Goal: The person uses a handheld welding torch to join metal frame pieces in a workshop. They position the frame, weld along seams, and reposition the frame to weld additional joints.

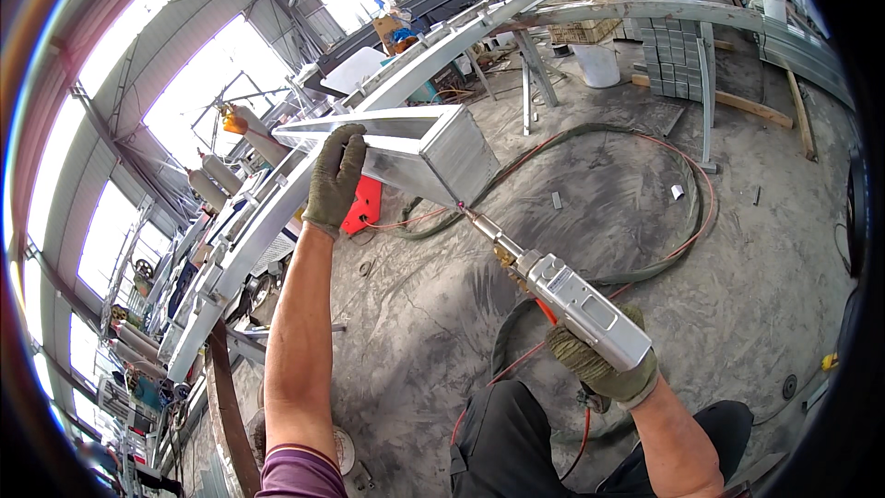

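My left hand (pixel 336 181), in an olive work glove, grips the near edge of a silvery metal box frame (pixel 461 153), its fingers over the top. The frame has an open top and a flat square end plate, and it rests on a long metal beam (pixel 241 254). My right hand (pixel 604 360), also gloved, is wrapped round the grip of a silver handheld welding gun (pixel 579 302). The gun's narrow nozzle points at the lower corner of the end plate, with a small pinkish glow at its tip. The grip is partly hidden by my fingers.
A dark hose (pixel 678 267) and a thin red cable loop over the concrete floor. Stacked metal tubes (pixel 673 60) and a white bucket (pixel 597 65) stand at the back right. Gas cylinders (pixel 221 172) are at the left, a red box (pixel 364 203) below the frame.
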A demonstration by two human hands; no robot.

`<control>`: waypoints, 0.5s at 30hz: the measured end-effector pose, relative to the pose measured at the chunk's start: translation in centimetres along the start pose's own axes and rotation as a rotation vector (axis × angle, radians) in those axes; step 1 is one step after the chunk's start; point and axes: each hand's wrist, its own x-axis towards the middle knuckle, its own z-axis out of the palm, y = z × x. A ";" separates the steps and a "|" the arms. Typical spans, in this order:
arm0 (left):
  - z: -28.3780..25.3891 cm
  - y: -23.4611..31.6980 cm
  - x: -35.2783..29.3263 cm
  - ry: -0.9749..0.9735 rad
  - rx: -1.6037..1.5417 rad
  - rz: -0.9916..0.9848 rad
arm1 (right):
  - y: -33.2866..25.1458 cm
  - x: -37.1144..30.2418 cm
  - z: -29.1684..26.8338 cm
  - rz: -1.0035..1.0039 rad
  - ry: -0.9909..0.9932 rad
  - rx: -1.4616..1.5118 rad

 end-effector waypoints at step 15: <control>0.2 -0.2 0.0 0.003 -0.030 -0.017 | 0.9 -1.1 0.2 0.233 -0.206 0.307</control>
